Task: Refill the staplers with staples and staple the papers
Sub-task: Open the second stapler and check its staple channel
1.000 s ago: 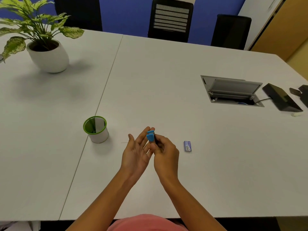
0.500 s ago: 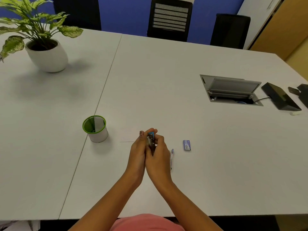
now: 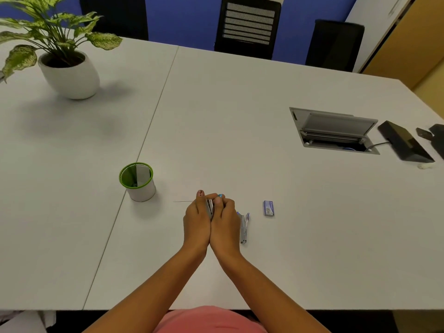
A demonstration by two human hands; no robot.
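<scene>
Clasping a small stapler (image 3: 209,208) between the left grip (image 3: 197,222) and the right grip (image 3: 224,223), heels of both pressed together, fingers curled round the metal body, with only a silver strip and a blue tip showing above the knuckles. Held low over the near middle of the table (image 3: 240,104); touching the top or just above it, cannot tell which. Just right of the right grip, a second stapler (image 3: 244,228) lying on the table with its arm swung apart from its base, close to the knuckles, apparently not touching. Further right, apart from both, a little blue staple box (image 3: 269,208). Off to the left, beside the seam (image 3: 153,121) between the two table tops, a white cup (image 3: 141,191) with a green rim, standing upright, contents too dim to name. Just left of the left grip, a thin dark line (image 3: 182,201) on the top, too faint to identify. Far left corner taken by a potted plant (image 3: 69,73); far right by an open cable hatch (image 3: 334,131) sunk into the top and a black wedge-shaped device (image 3: 406,143) near the right edge. Broad white top stretching from the grips to the far edge and from the staple box toward the hatch. Near edge right under the forearms; chairs (image 3: 248,25) lined up behind the far edge.
</scene>
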